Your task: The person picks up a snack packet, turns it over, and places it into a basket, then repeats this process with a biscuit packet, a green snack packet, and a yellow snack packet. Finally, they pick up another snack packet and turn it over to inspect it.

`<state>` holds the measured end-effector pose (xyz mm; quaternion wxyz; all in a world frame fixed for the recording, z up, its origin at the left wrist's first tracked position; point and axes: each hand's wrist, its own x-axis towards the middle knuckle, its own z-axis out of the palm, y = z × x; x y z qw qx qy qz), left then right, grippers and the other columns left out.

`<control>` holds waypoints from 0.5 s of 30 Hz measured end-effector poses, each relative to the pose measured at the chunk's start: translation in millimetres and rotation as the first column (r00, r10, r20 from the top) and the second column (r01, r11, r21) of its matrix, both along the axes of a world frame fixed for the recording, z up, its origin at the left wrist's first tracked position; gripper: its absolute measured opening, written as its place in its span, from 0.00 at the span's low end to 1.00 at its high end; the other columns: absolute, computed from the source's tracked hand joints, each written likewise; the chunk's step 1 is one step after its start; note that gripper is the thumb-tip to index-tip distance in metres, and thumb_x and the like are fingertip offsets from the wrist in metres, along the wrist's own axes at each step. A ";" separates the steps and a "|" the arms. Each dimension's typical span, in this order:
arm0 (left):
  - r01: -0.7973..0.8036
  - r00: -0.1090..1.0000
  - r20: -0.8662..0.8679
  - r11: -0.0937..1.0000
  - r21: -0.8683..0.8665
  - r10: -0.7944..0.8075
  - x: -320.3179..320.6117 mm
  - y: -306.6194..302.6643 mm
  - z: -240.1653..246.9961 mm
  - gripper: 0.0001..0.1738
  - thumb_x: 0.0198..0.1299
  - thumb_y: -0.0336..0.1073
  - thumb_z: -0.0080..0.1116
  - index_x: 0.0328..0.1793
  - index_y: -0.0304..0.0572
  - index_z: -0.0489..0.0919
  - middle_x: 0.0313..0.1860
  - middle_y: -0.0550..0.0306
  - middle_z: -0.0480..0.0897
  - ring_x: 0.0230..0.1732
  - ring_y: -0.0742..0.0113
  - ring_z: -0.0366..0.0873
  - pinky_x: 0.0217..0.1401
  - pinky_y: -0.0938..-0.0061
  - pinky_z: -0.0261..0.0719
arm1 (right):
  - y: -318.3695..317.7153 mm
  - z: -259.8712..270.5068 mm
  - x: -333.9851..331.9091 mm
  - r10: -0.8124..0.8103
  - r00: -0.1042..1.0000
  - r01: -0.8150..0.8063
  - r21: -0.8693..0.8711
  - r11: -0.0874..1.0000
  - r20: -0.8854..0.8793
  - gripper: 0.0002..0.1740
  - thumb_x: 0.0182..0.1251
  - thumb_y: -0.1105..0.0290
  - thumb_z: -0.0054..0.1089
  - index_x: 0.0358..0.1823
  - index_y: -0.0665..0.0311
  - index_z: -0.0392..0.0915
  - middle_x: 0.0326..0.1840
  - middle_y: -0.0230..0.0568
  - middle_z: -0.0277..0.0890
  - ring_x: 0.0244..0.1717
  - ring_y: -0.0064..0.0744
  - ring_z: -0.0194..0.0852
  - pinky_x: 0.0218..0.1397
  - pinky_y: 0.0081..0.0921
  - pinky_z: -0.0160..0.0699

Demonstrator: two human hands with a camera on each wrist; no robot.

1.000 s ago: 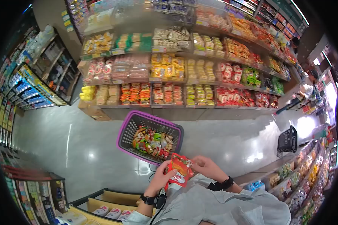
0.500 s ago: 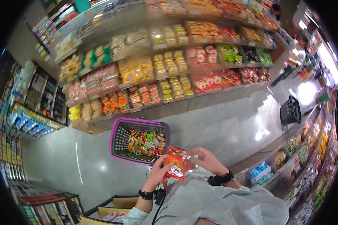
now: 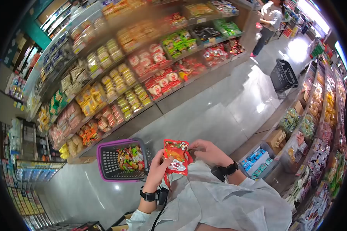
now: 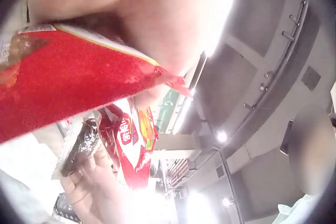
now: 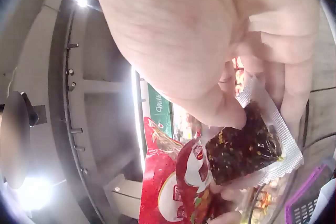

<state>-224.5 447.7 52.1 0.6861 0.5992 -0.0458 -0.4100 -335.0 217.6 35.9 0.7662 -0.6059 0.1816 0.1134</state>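
Note:
My left hand (image 3: 157, 168) grips a red printed snack packet (image 3: 176, 157) in front of the body, thumb across its front. Behind it is a second red packet (image 5: 195, 171) with a white label, seen in the right wrist view. My right hand (image 3: 213, 153) pinches a small clear packet (image 5: 244, 148) of dark brown, glossy food between thumb and fingers. The clear packet sits right beside the red packets. To the left of the hands, on the floor, stands a grey basket with a purple rim (image 3: 99, 161), holding many small colourful snack packets (image 3: 130, 158).
Tiered shelves of bagged snacks (image 3: 158, 86) run along the far side of the aisle. More bins of snacks (image 3: 293, 119) line the right, with a box of blue packets (image 3: 254, 161) close by. Another dark basket (image 3: 283, 77) and a standing person (image 3: 270, 21) are farther off.
The head view has turned to the right, so the shelves and the purple-rimmed basket have shifted left and tilted. Both hands stay close together, the left still gripping the red packet.

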 end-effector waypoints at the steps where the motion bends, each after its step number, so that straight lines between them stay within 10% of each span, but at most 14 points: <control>1: 0.036 0.999 -0.010 0.999 0.000 -0.036 1.9 -13.9 0.4 0.18 0.71 0.31 0.60 0.64 0.37 0.75 0.46 0.63 0.83 0.44 0.79 0.78 0.48 0.80 0.77 | -10.4 -2.1 -5.5 -0.035 0.998 0.035 -0.001 0.999 0.050 0.18 0.68 0.82 0.54 0.58 0.67 0.77 0.57 0.36 0.77 0.57 0.26 0.76 0.62 0.27 0.76; 15: 0.446 0.886 -0.113 0.894 -0.052 -0.449 54.8 -212.1 -18.5 0.22 0.73 0.31 0.54 0.71 0.34 0.71 0.58 0.57 0.82 0.52 0.73 0.82 0.56 0.75 0.81 | -111.9 -33.3 -74.7 -0.546 0.837 0.546 -0.016 0.838 -0.038 0.10 0.69 0.80 0.60 0.51 0.66 0.78 0.49 0.32 0.80 0.50 0.23 0.79 0.57 0.24 0.77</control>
